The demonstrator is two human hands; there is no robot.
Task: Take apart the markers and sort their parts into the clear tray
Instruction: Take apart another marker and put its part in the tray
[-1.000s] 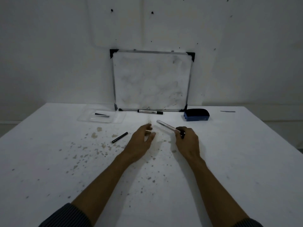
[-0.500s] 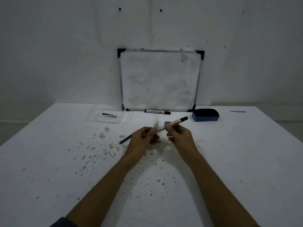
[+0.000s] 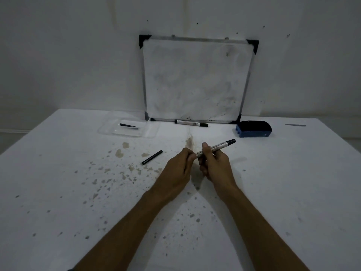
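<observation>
Both hands hold one white marker (image 3: 218, 146) with a black end, slanting up to the right above the table's middle. My left hand (image 3: 175, 169) pinches its near end, which is hidden in the fingers. My right hand (image 3: 214, 165) grips the barrel's middle. A loose black marker part (image 3: 152, 157) lies on the table left of my hands. The clear tray (image 3: 109, 131) sits at the back left with a black pointed part (image 3: 129, 125) and a white piece inside. A second whole marker (image 3: 191, 123) lies at the whiteboard's foot.
A small whiteboard (image 3: 197, 79) leans against the wall at the table's back. A blue and black eraser (image 3: 254, 129) sits to its right. A thin dark strip (image 3: 295, 125) lies at the far right. Brown stains speckle the white table (image 3: 293, 192).
My right hand turned the marker from pointing left to pointing right, and my left hand closed on its near end. Both hands now grip it closer together.
</observation>
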